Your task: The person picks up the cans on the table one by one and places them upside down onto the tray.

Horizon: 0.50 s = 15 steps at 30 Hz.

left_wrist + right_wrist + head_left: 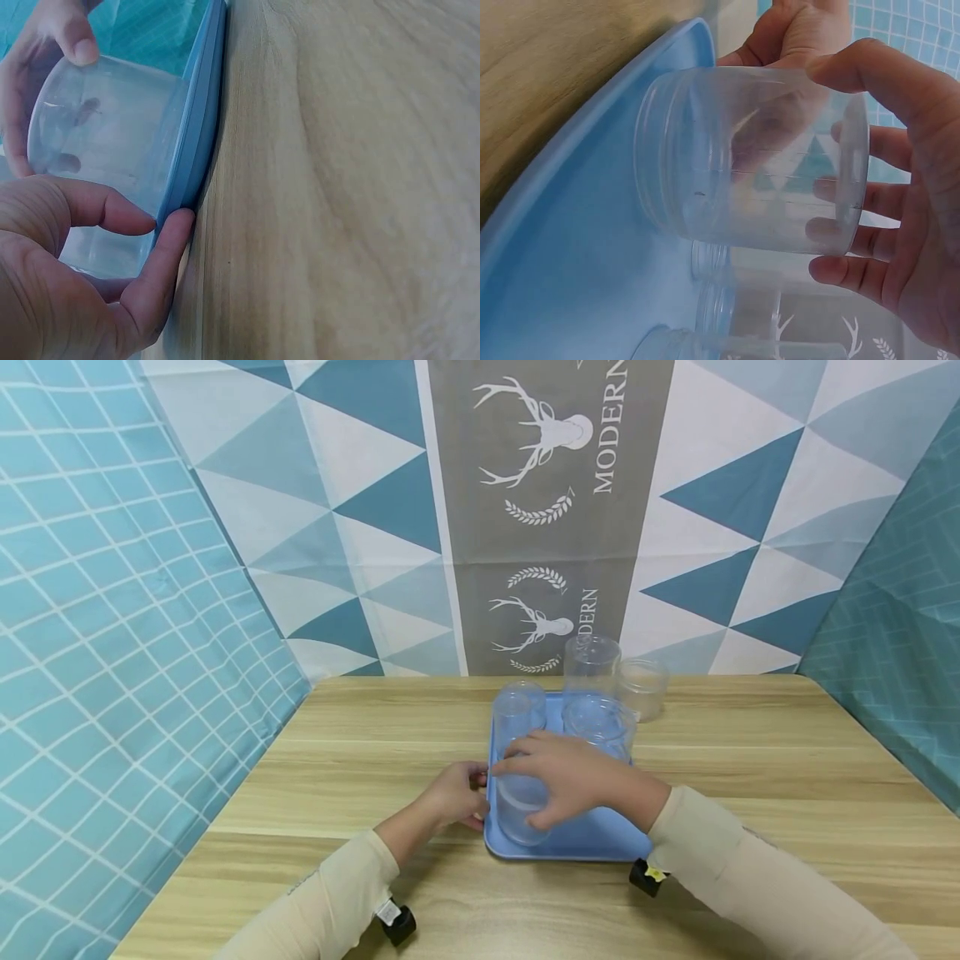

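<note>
A clear plastic jar (522,827) stands at the front left corner of a blue tray (592,837). My right hand (568,777) holds this jar from above, thumb on one side and fingers around the other. Seen in the right wrist view, the jar's ridged end (660,154) meets the tray and its smooth end lies in the hand. At the tray's left side is my left hand (454,795). In the left wrist view its thumb and a finger pinch the tray's rim (196,127), close beside the jar.
On the tray, more clear containers stand behind the hands: a narrow one (512,720) at the left and a wide jar (600,718) at the right. A tall cylinder (592,664) and a short jar (645,689) are at the back. The wooden table (375,735) meets a patterned cloth backdrop.
</note>
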Available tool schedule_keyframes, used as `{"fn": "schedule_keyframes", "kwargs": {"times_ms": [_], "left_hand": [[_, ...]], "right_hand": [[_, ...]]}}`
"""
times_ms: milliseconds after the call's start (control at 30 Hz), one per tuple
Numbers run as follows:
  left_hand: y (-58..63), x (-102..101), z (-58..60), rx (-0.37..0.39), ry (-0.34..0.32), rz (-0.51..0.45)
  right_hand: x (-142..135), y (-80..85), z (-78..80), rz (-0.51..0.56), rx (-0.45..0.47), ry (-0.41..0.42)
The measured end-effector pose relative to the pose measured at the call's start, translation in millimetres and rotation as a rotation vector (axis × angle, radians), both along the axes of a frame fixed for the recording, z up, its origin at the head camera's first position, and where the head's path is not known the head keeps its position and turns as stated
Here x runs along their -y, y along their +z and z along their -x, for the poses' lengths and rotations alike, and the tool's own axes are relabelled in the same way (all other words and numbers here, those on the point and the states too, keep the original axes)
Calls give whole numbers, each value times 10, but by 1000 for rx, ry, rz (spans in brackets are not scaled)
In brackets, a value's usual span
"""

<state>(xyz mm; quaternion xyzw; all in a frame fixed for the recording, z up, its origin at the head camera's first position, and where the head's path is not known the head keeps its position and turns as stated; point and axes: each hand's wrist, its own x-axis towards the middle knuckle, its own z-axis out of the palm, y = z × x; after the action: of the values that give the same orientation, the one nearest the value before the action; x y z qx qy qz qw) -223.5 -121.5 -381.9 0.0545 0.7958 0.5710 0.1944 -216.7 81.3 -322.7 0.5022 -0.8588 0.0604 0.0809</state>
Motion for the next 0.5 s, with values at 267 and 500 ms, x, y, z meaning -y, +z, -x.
{"fn": "schedule_keyframes", "kwargs": {"times_ms": [267, 500], "left_hand": [[-15, -3, 6, -5, -3, -4], [-26, -2, 8, -13, -6, 6]], "right_hand": [[60, 25, 40, -8, 79, -11], [56, -2, 45, -1, 109, -37]]}}
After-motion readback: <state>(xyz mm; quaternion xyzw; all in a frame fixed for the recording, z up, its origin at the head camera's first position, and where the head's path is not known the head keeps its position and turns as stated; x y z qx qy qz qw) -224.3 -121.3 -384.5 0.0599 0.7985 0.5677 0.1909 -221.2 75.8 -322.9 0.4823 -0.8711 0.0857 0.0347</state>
